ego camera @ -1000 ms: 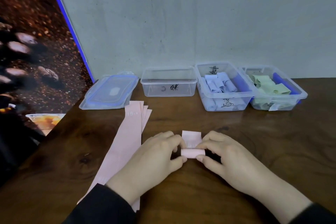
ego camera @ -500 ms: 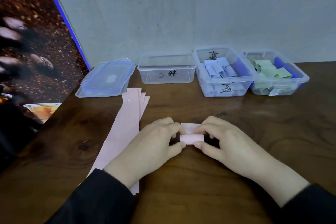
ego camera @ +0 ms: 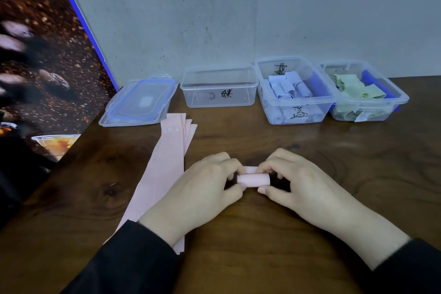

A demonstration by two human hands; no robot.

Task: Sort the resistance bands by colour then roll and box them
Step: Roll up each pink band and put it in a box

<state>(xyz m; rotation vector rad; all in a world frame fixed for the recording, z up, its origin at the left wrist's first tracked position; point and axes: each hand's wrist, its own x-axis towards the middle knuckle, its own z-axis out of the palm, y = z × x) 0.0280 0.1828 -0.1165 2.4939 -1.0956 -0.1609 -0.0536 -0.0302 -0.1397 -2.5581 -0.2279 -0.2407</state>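
Observation:
A pink resistance band (ego camera: 253, 178) lies almost fully rolled on the wooden table (ego camera: 334, 174), with a short flat tail showing behind it. My left hand (ego camera: 205, 188) pinches its left end and my right hand (ego camera: 298, 184) pinches its right end. Several flat pink bands (ego camera: 164, 162) lie stacked to the left, partly under my left forearm. At the back stand three clear boxes: an empty one (ego camera: 218, 88), one with rolled pale blue bands (ego camera: 293, 90), and one with pale green bands (ego camera: 362, 93).
A pile of clear lids with blue rims (ego camera: 140, 102) sits at the back left by the wall. A printed panel (ego camera: 35, 55) leans along the table's left edge. Bare wood lies on the right and front.
The flat tail of the pink band has shortened as both hands rolled it further. The view has tilted, so the boxes sit lower in frame.

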